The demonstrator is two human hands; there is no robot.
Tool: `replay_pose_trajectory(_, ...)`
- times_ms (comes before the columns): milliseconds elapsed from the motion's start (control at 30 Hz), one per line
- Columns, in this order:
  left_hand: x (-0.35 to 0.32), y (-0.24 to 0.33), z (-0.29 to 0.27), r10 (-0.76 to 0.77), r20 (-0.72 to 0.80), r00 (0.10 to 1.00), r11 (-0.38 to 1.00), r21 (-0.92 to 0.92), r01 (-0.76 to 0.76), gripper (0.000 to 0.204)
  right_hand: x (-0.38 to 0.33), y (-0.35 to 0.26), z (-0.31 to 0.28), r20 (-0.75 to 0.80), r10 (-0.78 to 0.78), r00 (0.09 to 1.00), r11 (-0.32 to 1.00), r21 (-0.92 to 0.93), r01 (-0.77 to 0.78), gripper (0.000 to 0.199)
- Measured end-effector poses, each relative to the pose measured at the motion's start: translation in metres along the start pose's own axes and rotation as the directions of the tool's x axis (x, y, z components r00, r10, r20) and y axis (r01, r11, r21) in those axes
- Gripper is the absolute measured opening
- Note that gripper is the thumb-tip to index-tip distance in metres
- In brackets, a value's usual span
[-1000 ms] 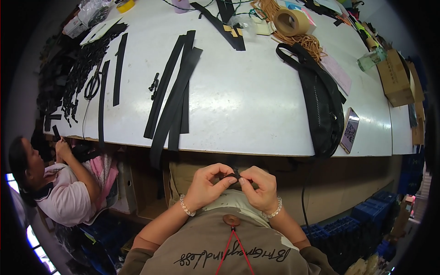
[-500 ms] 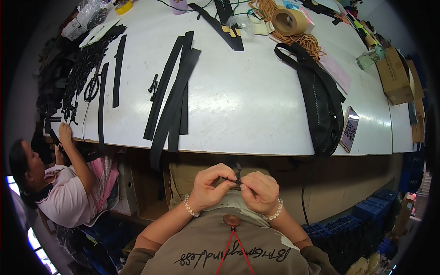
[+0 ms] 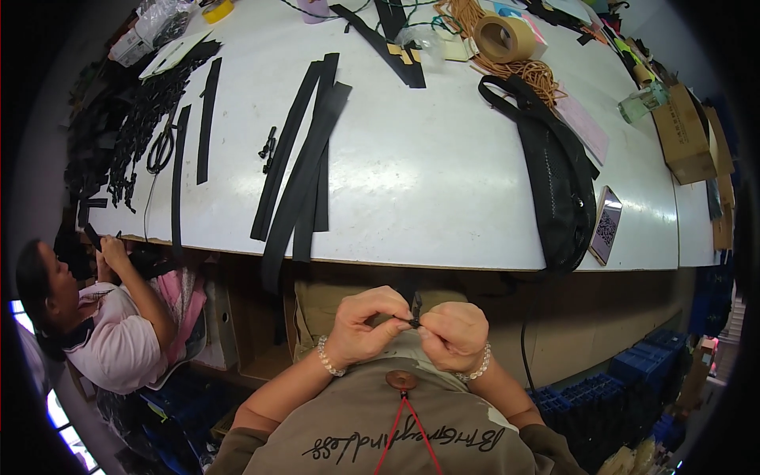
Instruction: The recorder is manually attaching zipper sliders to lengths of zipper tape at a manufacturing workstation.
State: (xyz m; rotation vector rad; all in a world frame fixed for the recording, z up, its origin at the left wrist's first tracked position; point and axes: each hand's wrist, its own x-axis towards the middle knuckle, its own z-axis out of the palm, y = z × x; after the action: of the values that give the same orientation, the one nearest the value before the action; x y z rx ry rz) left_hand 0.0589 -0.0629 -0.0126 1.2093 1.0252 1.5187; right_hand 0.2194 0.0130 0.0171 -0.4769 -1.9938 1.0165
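Both my hands meet in front of my body, below the table's near edge. My left hand (image 3: 372,323) pinches a small black piece (image 3: 416,310) between thumb and fingers. On its other side, my right hand (image 3: 454,336) grips the same piece with bent fingers. A narrow part of it sticks up between the hands; its exact kind is too small and dark to make out. Long flat black strips (image 3: 305,170) lie on the table ahead, some overlapping, one hanging over the edge. Beside them sit several small black parts (image 3: 267,150).
The white table (image 3: 419,190) holds a black bag (image 3: 550,186), a phone (image 3: 606,226), brown cord (image 3: 538,79), a tape roll (image 3: 504,39) and scissors (image 3: 161,150). A cardboard box (image 3: 685,134) stands far right. At left, a co-worker (image 3: 119,332) handles a black item near a black heap (image 3: 142,119).
My hands have shifted slightly down and right, still pinching the black piece. The co-worker's raised hand has drawn back from the black heap toward the item in the other hand.
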Motion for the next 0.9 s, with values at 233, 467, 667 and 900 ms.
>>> replay_pose_trajectory(233, 0.0022, 0.0067, -0.0036, 0.021, -0.051, 0.998, 0.999, 0.036, -0.019, 0.023, 0.0074, -0.0023, -0.0058, 0.172, -0.026, 0.985, 0.987, -0.149, 0.052, 0.01)
replay_pose_trajectory(467, 0.0013, 0.0066, -0.0059, 0.047, -0.077, 0.996, 0.998, 0.039, -0.044, 0.017, 0.007, -0.006, -0.0055, 0.173, -0.026, 0.985, 0.974, -0.216, 0.064, 0.013)
replay_pose_trajectory(667, -0.0032, 0.0043, -0.0058, 0.005, -0.097, 0.995, 0.999, 0.045, -0.001, 0.018, 0.0077, -0.0083, -0.0064, 0.206, -0.022, 0.978, 0.967, -0.242, 0.072, 0.013)
replay_pose_trajectory(900, -0.0046, -0.0003, -0.0029, 0.066, -0.074, 0.995, 0.998, 0.013, -0.066, 0.016, -0.002, -0.001, 0.0027, 0.127, -0.116, 0.985, 0.972, -0.19, 0.139, 0.014)
